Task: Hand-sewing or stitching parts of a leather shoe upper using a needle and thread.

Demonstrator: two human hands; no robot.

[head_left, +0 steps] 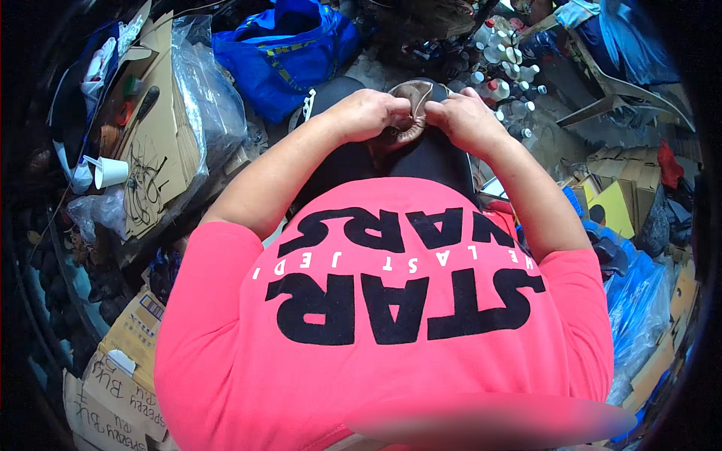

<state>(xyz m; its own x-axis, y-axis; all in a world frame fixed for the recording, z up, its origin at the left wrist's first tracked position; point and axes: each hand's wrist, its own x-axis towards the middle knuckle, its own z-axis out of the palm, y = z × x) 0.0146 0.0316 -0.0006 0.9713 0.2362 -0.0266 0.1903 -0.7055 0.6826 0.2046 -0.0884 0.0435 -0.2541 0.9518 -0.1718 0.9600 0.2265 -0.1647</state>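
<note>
A brown leather piece point(409, 91) with a curved, gathered edge rests over my dark-trousered lap; it looks like a shoe upper. My left hand point(370, 114) pinches its left side, fingers curled in. On the opposite side, my right hand point(468, 120) grips the edge between thumb and bent fingers. A thin pale thread or strip seems to run along the leather between the hands. The fingertips are partly hidden, so any small tool in them cannot be made out.
Beyond my left arm is a blue bag point(289, 49). Stacked cardboard point(162, 105), partly under clear plastic, stands at left near a white cup point(111, 172). Several small bottles point(498, 89) crowd the floor at far right. Blue plastic sheeting point(635, 293) lies by my right elbow.
</note>
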